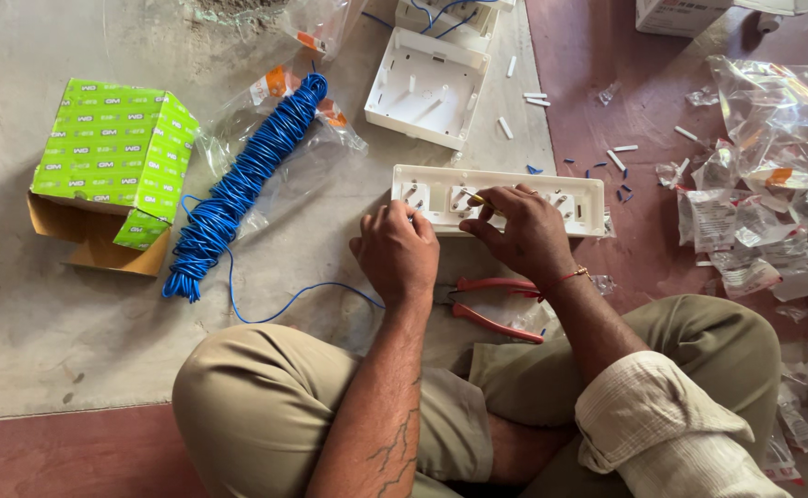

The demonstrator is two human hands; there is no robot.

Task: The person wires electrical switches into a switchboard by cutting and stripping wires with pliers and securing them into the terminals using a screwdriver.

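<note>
**Switch plate: both hands on**

L hand (397, 251) curled, fingertips pinning long white plate (588, 198) flat to floor, prob. to steady it. R hand (524, 231) pinching yellow-tipped tool (476, 200) into slot just ahead of fingers. Red pliers (492, 309) behind wrists; blue wire coil (238, 189) well left.

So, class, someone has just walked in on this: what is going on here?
A person sits cross-legged on the floor over a long white switch plate. The left hand steadies its near edge, while the right hand works a yellow-handled tool, probably a screwdriver, into one of its sockets. Red-handled pliers lie by the knees. A coil of blue wire stretches to the left beside a green box, and empty plastic packets are scattered on the right.
</note>
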